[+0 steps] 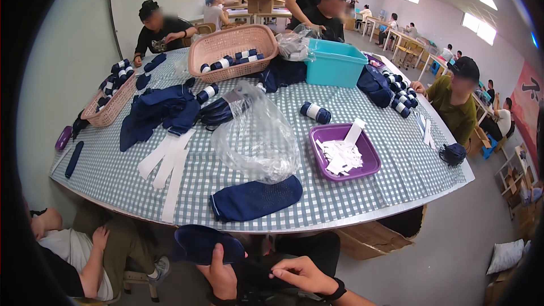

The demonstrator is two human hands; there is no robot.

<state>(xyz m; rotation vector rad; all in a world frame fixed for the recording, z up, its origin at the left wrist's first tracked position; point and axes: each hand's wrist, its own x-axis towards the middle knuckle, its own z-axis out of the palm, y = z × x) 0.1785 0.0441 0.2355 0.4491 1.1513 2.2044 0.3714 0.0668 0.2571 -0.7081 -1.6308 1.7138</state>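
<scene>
My left hand (220,272) grips a navy blue sock (195,243) below the table edge, thumb over its front. The sock looks flat, with a rounded end. To its right, my right hand (300,273) has thumb and fingertips pressed together; anything between them is too small to make out. Another navy sock (258,198), with a dotted surface, lies flat at the near table edge. Beyond it rests a clear plastic bag (255,141), partly over dark navy fabric. Long white paper strips (164,161) lie on the left; a purple tray (369,161) of white paper pieces (343,157) is on the right.
On the checked tablecloth (408,158) stand a pink basket (212,44) of banded navy rolls, a smaller pink basket (105,112) and a turquoise bin (337,65). Several people sit or stand around the table. A cardboard box (368,241) is under its right side.
</scene>
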